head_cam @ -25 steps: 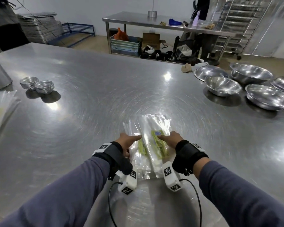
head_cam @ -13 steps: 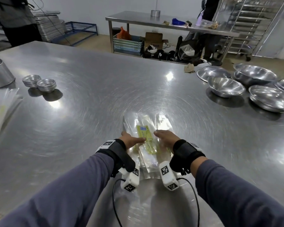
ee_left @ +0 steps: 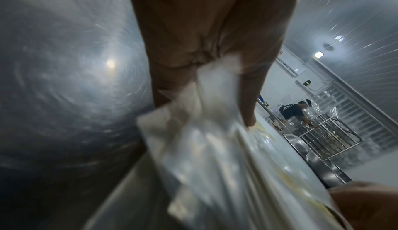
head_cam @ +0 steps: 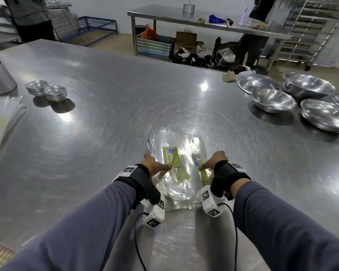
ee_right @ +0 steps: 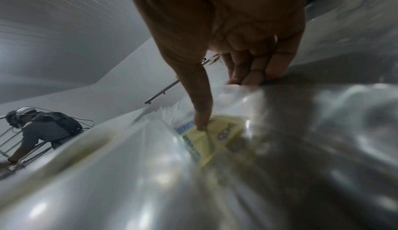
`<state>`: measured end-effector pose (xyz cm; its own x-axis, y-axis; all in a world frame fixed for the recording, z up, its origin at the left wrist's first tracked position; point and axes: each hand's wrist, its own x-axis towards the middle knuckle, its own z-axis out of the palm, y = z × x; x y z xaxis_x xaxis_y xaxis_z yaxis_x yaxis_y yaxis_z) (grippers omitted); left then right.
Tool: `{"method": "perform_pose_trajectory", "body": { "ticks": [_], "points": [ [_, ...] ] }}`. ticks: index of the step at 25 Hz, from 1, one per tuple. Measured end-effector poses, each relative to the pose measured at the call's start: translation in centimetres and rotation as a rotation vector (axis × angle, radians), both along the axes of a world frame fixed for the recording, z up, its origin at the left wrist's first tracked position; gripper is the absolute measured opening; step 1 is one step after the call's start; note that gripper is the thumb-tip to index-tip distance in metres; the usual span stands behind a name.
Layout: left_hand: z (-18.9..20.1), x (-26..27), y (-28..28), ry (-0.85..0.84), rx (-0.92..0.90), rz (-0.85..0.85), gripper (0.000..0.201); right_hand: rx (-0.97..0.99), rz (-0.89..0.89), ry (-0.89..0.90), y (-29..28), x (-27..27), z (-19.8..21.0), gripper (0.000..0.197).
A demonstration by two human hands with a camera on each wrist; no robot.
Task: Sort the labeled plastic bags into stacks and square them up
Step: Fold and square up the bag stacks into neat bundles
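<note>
A: Where is the bag pile point(head_cam: 176, 163) held?

B: At table point(head_cam: 106, 114) centre, long axis 12-to-6. Its 9 o'clock edge is pinched by the left hand point(head_cam: 155, 166), its 3 o'clock edge by the right hand point(head_cam: 213, 161). Both are equally near; inward pressure is probably needed.

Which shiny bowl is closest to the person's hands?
The smaller round bowl, at the left front of the group on the right. It sits nearest the right hand.
</note>
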<state>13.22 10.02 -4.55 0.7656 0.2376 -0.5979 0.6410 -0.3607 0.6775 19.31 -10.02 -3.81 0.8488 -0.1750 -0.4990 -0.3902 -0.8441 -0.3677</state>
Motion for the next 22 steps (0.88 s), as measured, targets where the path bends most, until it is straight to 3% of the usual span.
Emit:
{"method": "perform_pose_trajectory", "body": {
  "ticks": [3,6,10,15,18,22],
  "points": [
    [0.1,-0.1,0.1,-0.009,0.010,-0.010,0.099,-0.040,0.056,0.037,0.6,0.3,0.3,0.063],
    [0.2,-0.2,0.0,-0.014,0.011,-0.009,0.098,-0.100,0.033,-0.012,1.3,0.2,0.1,0.071],
    [0.2,-0.4,-0.3,-0.034,-0.009,-0.003,0.099,-0.016,-0.073,-0.014,1.6,0.0,-0.4,0.082],
    [0.3,-0.5,-0.4,-0.034,-0.050,0.015,0.100,-0.134,0.037,0.014,2.1,-0.1,-0.2,0.052],
    [0.1,-0.6,-0.2,-0.034,-0.069,0.027,0.100,-0.165,0.092,-0.020,2.3,-0.3,0.0,0.046],
    [0.1,-0.7,-0.2,-0.041,-0.097,0.030,0.096,-0.014,0.042,0.035,1.4,0.1,0.7,0.063]
  ]
}}
